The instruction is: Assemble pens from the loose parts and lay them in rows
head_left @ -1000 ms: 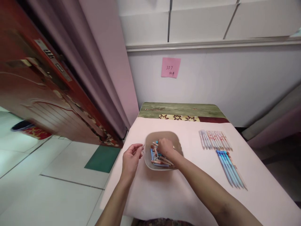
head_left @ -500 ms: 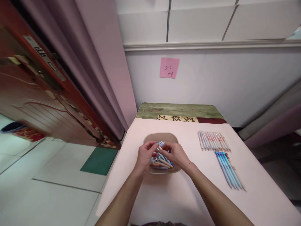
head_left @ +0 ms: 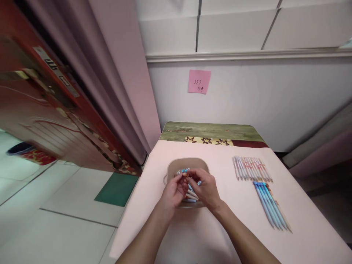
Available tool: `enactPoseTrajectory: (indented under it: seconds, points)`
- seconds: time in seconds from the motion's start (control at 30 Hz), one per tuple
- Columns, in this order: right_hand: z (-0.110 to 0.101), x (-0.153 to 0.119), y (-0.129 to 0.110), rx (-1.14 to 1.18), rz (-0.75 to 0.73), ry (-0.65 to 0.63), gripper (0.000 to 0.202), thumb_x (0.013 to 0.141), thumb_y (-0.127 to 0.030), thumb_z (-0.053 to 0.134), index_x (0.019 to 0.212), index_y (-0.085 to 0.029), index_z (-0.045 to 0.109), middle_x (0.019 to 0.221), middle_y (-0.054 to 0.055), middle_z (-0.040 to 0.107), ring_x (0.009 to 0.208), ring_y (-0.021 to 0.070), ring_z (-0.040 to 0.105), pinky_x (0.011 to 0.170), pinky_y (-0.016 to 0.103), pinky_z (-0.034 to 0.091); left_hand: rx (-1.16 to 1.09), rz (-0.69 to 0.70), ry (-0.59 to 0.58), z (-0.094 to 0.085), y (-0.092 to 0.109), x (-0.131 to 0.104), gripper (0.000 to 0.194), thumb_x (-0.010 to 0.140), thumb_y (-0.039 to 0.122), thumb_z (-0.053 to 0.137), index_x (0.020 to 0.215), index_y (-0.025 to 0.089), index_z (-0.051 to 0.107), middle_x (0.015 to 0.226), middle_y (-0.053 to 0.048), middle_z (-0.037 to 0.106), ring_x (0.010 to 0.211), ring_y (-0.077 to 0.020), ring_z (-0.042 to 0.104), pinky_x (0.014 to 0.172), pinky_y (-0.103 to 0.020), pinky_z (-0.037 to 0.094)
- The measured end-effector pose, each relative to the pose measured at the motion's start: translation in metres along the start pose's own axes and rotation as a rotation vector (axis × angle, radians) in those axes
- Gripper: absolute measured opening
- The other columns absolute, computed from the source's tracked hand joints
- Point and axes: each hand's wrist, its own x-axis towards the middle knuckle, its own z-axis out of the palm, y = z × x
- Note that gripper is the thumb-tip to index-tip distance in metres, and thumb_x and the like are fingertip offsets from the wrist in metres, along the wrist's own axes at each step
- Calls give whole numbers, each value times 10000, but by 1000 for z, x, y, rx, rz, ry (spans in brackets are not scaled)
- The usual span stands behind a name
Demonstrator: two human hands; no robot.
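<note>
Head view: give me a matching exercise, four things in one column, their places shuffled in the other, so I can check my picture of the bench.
1. Pink note
2. Tub
3. Blue pens
4. Green mat

A. On the table, right of both hands
B. Flat on the floor
C. Below the left hand and right hand, loose pens inside
D. Stuck on the wall

Pairs: 1-D, 2-C, 3-A, 4-B

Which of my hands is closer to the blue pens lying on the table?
Your right hand: it is over the container's right side, facing the blue pens. Your left hand is farther left.
</note>
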Motion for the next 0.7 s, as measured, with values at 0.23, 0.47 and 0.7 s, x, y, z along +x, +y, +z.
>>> enactPoseTrajectory:
  seconds: [0.23,0.47,0.7]
  points:
    - [-11,3,-2,-69,28,17,117,809,-234,603,899,-207,673,800,17,670,652,118,598,627,219,473,366,327,-90,0,-7,-9,115,777,162,633,884,148,672,823,-51,701,692,-130,635,630,-215,496]
    - [-4,30,0,214,271,-140,250,786,-408,619,846,-167,656,696,24,694,593,136,627,537,215,481,948,716,-144,8,19,-34,159,701,263,717,823,162,732,749,-36,705,697,-160,615,637,-213,462]
    - [-2,54,24,-382,269,-235,220,849,-293,504,897,-194,694,813,36,723,701,137,635,640,218,446,285,556,117,-26,64,-30,57,801,130,620,825,101,663,810,-102,719,629,-115,639,606,-208,515]
